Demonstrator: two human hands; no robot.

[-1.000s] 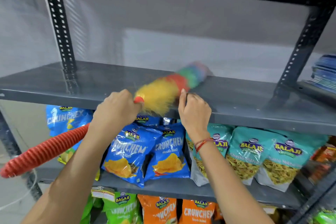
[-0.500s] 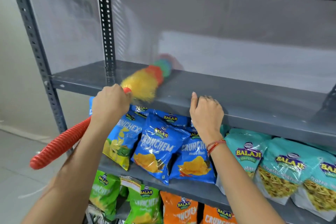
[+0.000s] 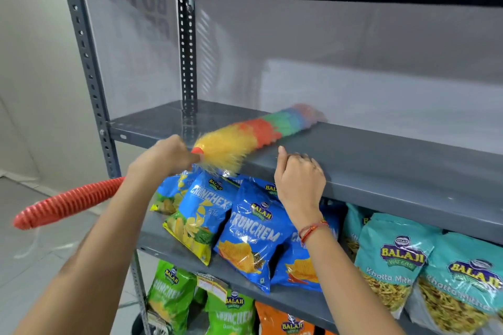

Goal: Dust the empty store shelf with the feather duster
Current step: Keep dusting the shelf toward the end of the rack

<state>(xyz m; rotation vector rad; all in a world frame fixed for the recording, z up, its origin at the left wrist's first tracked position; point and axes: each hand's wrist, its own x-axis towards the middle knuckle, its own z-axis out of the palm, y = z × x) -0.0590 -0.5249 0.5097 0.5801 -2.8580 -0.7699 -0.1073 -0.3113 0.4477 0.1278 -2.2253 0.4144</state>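
- Since a moment ago my feather duster [image 3: 258, 130] has swept back rightward along the empty shelf [image 3: 381, 155], its head now lying flat on the surface and reaching toward the back.
- My left hand [image 3: 166, 156] is closed round the orange handle just in front of the shelf edge, keeping the head low.
- My right hand [image 3: 299, 179] curls loosely over the shelf lip, holding nothing, to steady me, I'd say.
- Chip bags [image 3: 245, 231] sit below the shelf.

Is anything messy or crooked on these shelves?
Yes. On the shelf below the empty shelf, the blue chip bags lean and overlap, and one hangs over the front edge. The teal bags stand straighter. Nothing looks spilled or torn.
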